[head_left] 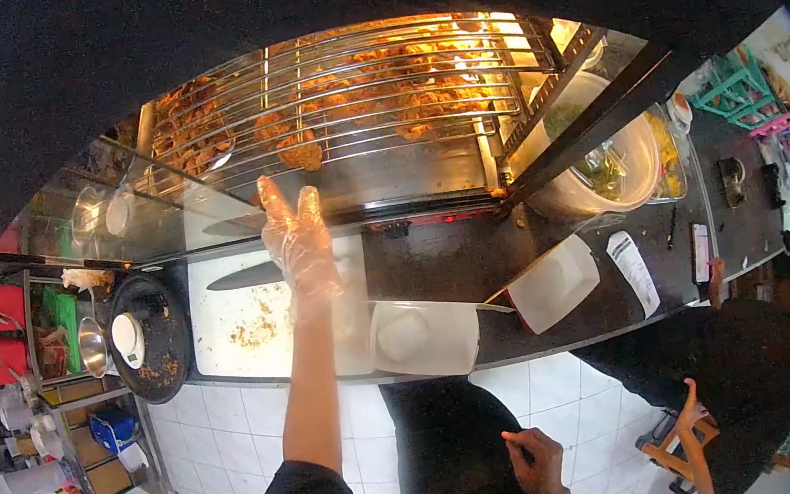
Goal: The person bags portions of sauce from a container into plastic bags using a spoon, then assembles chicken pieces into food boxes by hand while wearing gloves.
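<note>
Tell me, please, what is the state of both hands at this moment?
Left hand: open, gloved, fingers extended, nothing visible in it.
Right hand: bare, fingers curled; I cannot tell whether it is fully closed or holds something.

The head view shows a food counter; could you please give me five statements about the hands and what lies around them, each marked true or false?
1. The left hand is gloved. True.
2. The right hand is gloved too. False: it is bare.
3. The knife lies on the round black tray. False: the knife lies on the white board.
4. Browned food pieces lie on the wire rack. True.
5. The left hand's fingers are curled into a fist. False: they are extended toward the rack.
</note>
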`<state>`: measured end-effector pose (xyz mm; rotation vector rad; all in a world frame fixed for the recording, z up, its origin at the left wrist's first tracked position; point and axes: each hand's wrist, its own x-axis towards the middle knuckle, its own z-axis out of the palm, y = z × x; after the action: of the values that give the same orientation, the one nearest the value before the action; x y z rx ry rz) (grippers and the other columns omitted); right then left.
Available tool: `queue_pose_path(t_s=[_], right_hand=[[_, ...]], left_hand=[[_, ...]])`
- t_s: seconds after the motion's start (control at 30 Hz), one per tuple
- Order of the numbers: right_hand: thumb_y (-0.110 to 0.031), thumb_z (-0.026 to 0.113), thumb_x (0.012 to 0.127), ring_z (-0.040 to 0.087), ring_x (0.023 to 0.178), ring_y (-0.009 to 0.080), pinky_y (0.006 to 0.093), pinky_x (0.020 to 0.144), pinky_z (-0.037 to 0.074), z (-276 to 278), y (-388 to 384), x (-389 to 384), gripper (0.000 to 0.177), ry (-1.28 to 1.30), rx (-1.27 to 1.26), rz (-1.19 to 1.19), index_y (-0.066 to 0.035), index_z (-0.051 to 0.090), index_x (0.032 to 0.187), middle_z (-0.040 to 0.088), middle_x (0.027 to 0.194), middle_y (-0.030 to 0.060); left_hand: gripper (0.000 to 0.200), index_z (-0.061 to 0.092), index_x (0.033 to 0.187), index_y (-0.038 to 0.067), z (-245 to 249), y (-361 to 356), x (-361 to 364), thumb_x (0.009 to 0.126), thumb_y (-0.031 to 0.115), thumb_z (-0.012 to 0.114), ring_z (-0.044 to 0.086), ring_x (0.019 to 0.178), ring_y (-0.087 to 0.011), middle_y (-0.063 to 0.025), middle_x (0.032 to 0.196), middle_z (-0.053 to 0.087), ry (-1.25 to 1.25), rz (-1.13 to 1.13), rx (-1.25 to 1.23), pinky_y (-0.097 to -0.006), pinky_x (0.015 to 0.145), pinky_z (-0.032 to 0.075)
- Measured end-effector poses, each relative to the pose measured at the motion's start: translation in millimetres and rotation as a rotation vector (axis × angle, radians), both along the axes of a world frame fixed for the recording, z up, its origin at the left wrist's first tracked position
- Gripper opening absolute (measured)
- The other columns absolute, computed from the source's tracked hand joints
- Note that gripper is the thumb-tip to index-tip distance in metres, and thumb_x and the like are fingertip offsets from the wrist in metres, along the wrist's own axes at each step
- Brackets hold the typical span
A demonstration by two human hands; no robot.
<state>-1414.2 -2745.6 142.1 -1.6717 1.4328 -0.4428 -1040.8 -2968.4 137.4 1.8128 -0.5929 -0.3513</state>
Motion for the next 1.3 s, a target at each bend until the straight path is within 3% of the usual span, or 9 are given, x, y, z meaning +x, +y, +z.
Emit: queue_pose_path(t_s=[0.23,0.47,0.53,0.73,0.83,0.9,1.0,1.13,1.3], right_hand=[[0.000,0.070,0.079,0.067,0.077,0.0285,0.0351,0.068,0.053,-9,4,-16,0.022,0.036,-0.016,-0.034,-0.008,0.070,0.099,0.068,0.086,0.0128],[0.000,0.066,0.084,0.068,0.076,0.0264,0.0328,0.066,0.052,-4,-2,-13,0.013,0.037,-0.017,-0.050,-0.003,0.071,0.096,0.069,0.085,0.0153],[0.000,0.067,0.084,0.068,0.075,0.0263,0.0328,0.065,0.052,-3,-2,-15,0.014,0.027,-0.025,-0.054,-0.003,0.071,0.096,0.069,0.084,0.0152],[0.001,0.070,0.079,0.068,0.076,0.0261,0.0337,0.067,0.054,1,3,-28,0.021,0.094,-0.040,-0.085,-0.008,0.070,0.097,0.069,0.084,0.0116],[0.000,0.068,0.082,0.067,0.074,0.0262,0.0326,0.064,0.052,-1,7,-35,0.015,0.014,-0.016,-0.155,-0.003,0.071,0.096,0.069,0.083,0.0150],[0.000,0.068,0.082,0.067,0.075,0.0253,0.0323,0.064,0.052,-11,12,-43,0.014,0.081,-0.070,-0.145,-0.002,0.071,0.095,0.068,0.083,0.0150],[-0.002,0.067,0.084,0.066,0.072,0.0262,0.0336,0.065,0.051,-9,8,-38,0.005,0.079,-0.007,-0.205,-0.001,0.069,0.088,0.066,0.079,0.0143],[-0.004,0.067,0.086,0.066,0.073,0.0264,0.0341,0.065,0.051,-3,1,-32,0.007,0.050,0.016,-0.134,-0.003,0.068,0.093,0.065,0.080,0.0139],[0.000,0.066,0.084,0.065,0.074,0.0243,0.0317,0.068,0.051,-12,0,-34,0.013,0.022,-0.029,-0.099,-0.003,0.070,0.097,0.066,0.083,0.0133]], left_hand=[[0.065,0.046,0.137,0.000,-25,-39,-8,0.081,0.017,0.073,0.060,0.113,-0.0261,-0.0178,0.120,0.063,-0.431,0.111,-0.132,-0.0344,0.099,0.044],[0.069,0.053,0.133,0.007,-1,-109,-58,0.075,0.036,0.077,0.054,0.120,-0.0316,-0.0176,0.127,0.059,-0.482,-0.334,0.096,-0.0396,0.104,0.040],[0.075,0.037,0.144,0.009,-19,-133,-61,0.082,0.042,0.065,0.026,0.141,-0.0306,-0.0182,0.147,0.038,-0.578,-0.449,0.152,-0.0397,0.117,0.020],[0.049,0.058,0.120,0.010,-67,-107,-53,0.075,0.021,0.071,0.051,0.119,-0.0304,-0.0153,0.127,0.055,-1.173,-0.273,-0.124,-0.0406,0.106,0.039],[0.036,0.059,0.110,0.007,22,-72,-80,0.075,0.007,0.070,0.060,0.092,-0.0250,-0.0127,0.114,0.058,0.209,-0.228,-0.070,-0.0372,0.081,0.052],[0.039,0.058,0.112,0.003,-30,-32,-44,0.079,0.019,0.069,0.061,0.079,-0.0232,-0.0168,0.116,0.057,1.011,-0.266,-0.330,-0.0344,0.067,0.053],[0.049,0.056,0.115,-0.001,10,47,-54,0.082,0.033,0.067,0.061,0.078,-0.0237,-0.0230,0.120,0.055,1.664,-0.457,-0.622,-0.0322,0.064,0.054],[0.088,0.039,0.137,-0.001,0,110,-73,0.082,0.064,0.059,0.064,0.092,-0.0321,-0.0334,0.134,0.044,1.679,-0.611,-0.753,-0.0394,0.078,0.058],[0.080,0.046,0.132,-0.005,-10,163,-96,0.084,0.058,0.061,0.061,0.102,-0.0359,-0.0354,0.141,0.035,1.764,-0.465,-0.708,-0.0430,0.085,0.056]])
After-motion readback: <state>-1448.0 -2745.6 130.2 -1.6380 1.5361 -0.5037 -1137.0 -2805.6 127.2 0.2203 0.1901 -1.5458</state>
